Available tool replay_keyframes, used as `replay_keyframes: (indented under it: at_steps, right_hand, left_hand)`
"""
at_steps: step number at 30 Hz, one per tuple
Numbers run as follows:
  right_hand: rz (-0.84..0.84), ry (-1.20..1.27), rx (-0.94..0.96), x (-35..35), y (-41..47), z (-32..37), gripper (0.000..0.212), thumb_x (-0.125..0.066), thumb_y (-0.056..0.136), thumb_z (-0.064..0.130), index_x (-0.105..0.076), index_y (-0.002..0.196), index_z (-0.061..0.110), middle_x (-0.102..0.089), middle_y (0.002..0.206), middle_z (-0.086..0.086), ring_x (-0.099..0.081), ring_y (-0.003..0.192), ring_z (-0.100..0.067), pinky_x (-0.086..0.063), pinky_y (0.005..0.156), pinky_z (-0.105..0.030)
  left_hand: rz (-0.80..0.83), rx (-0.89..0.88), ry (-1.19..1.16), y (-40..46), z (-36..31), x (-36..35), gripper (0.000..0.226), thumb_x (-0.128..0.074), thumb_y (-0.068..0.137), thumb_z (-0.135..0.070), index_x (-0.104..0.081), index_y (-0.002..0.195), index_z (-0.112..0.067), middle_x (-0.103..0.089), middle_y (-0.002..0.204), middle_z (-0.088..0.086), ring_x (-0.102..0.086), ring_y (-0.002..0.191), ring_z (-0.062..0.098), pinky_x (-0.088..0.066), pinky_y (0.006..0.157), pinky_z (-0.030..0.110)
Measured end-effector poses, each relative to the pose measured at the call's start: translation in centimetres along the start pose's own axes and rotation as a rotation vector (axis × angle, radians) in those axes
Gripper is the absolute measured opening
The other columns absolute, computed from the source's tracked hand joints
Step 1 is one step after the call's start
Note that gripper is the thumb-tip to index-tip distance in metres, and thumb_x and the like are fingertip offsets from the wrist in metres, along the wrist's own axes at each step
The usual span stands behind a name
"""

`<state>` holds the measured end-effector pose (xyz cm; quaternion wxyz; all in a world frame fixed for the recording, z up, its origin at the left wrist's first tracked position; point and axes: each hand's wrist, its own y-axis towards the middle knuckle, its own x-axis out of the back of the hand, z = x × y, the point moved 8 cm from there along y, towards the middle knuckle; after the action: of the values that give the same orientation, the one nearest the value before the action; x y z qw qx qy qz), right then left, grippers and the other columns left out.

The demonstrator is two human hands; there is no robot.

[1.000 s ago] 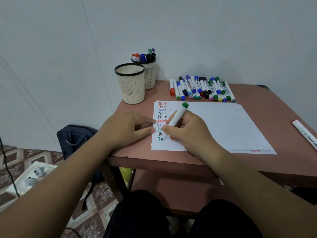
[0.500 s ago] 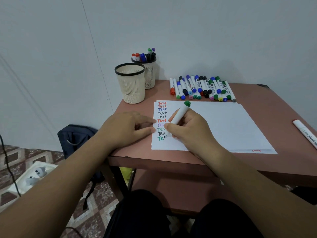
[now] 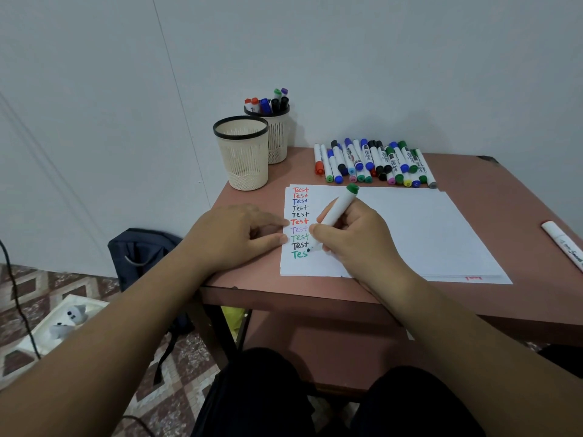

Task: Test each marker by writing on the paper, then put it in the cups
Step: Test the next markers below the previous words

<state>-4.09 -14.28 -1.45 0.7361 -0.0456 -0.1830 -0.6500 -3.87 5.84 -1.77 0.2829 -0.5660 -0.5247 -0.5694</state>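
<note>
Two hands meet at the paper's [image 3: 410,234] left edge: left hand [image 3: 233,238] pressing flat-fingered, right hand [image 3: 353,238] pinching the green marker [image 3: 337,209].

your reddish table [image 3: 511,197] holds paper [image 3: 419,234] centre, two cups [image 3: 241,152] at 11 o'clock, markers [image 3: 372,162] at 12.

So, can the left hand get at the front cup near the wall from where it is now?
Probably yes. The left hand lies flat on the paper's edge and holds nothing. The front cup stands just beyond it, on the same side, with bare table between them.
</note>
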Motion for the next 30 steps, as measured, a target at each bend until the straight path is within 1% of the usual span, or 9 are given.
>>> replay_keyframes:
  at_steps: [4,7,11,14,17,22,25,28,30]
  right_hand:
    - [-0.003,-0.013,0.007,-0.02,0.04,0.00,0.016,-0.078,0.090,0.019,-0.065,0.088,0.028,-0.067,0.078,0.016,-0.067,0.066,0.003,-0.051,0.056,-0.017]
    - [0.001,-0.031,0.010,-0.06,0.04,0.02,0.014,-0.078,0.090,0.020,-0.065,0.091,0.027,-0.068,0.081,0.016,-0.068,0.067,0.004,-0.052,0.056,-0.017]
    - [0.034,-0.016,0.006,-0.29,0.00,-0.01,0.018,-0.076,0.089,0.016,-0.063,0.090,0.029,-0.064,0.078,0.019,-0.065,0.063,0.008,-0.049,0.055,-0.015]
    - [0.040,-0.016,0.003,-0.37,-0.01,0.05,0.020,-0.076,0.089,0.016,-0.063,0.088,0.031,-0.066,0.079,0.019,-0.066,0.066,0.006,-0.051,0.057,-0.018]
    - [0.018,0.001,-0.004,-0.15,0.06,-0.04,0.017,-0.077,0.088,0.016,-0.065,0.086,0.028,-0.068,0.077,0.017,-0.068,0.066,0.004,-0.051,0.057,-0.018]
    - [0.016,-0.010,-0.014,-0.14,-0.03,-0.04,0.014,-0.078,0.089,0.019,-0.067,0.094,0.025,-0.069,0.084,0.015,-0.070,0.072,-0.003,-0.053,0.060,-0.020]
    - [0.025,-0.032,-0.016,-0.20,-0.05,-0.02,0.014,-0.079,0.088,0.020,-0.067,0.094,0.026,-0.071,0.087,0.014,-0.072,0.076,-0.003,-0.055,0.061,-0.021]
    - [0.025,-0.035,-0.008,-0.11,-0.04,0.02,0.014,-0.077,0.088,0.017,-0.065,0.090,0.026,-0.067,0.079,0.016,-0.066,0.068,0.008,-0.049,0.056,-0.014]
    - [0.009,-0.015,0.004,0.06,0.03,0.04,0.014,-0.077,0.087,0.017,-0.066,0.087,0.025,-0.067,0.075,0.012,-0.063,0.066,0.005,-0.050,0.059,-0.018]
  left_hand:
    - [-0.002,0.000,-0.001,0.01,0.01,-0.03,0.058,-0.029,0.081,-0.086,-0.056,0.127,-0.061,-0.046,0.080,-0.033,-0.050,0.084,0.000,-0.037,0.063,0.024]
    - [-0.003,-0.006,0.010,-0.02,0.00,-0.01,0.052,-0.034,0.085,-0.083,-0.056,0.127,-0.061,-0.047,0.081,-0.032,-0.051,0.084,0.000,-0.037,0.063,0.024]
    - [-0.009,-0.003,0.011,0.03,-0.03,-0.01,0.048,-0.039,0.086,-0.080,-0.057,0.126,-0.060,-0.045,0.080,-0.035,-0.050,0.084,0.000,-0.035,0.062,0.024]
    - [-0.004,-0.003,0.011,0.00,0.02,-0.04,0.048,-0.039,0.086,-0.079,-0.057,0.126,-0.060,-0.046,0.080,-0.035,-0.051,0.084,0.000,-0.036,0.063,0.024]
    - [0.003,-0.001,0.009,-0.03,0.02,-0.02,0.047,-0.038,0.086,-0.080,-0.056,0.126,-0.061,-0.048,0.081,-0.032,-0.052,0.084,0.001,-0.037,0.063,0.025]
    - [0.012,0.009,0.012,0.04,0.01,-0.11,0.046,-0.041,0.088,-0.078,-0.057,0.127,-0.059,-0.047,0.080,-0.032,-0.051,0.084,0.001,-0.036,0.062,0.025]
    - [0.024,0.015,-0.002,0.00,0.09,-0.24,0.047,-0.042,0.089,-0.076,-0.057,0.129,-0.056,-0.056,0.088,-0.028,-0.052,0.086,0.001,-0.040,0.065,0.025]
    - [0.002,0.042,-0.028,-0.19,0.44,-0.13,0.048,-0.051,0.092,-0.064,-0.053,0.136,-0.046,-0.062,0.098,-0.021,-0.054,0.084,0.001,-0.048,0.070,0.028]
    - [-0.040,0.083,-0.107,-0.36,0.79,0.02,0.046,-0.057,0.096,-0.039,-0.047,0.142,-0.036,-0.055,0.092,-0.019,-0.051,0.081,0.001,-0.042,0.069,0.024]
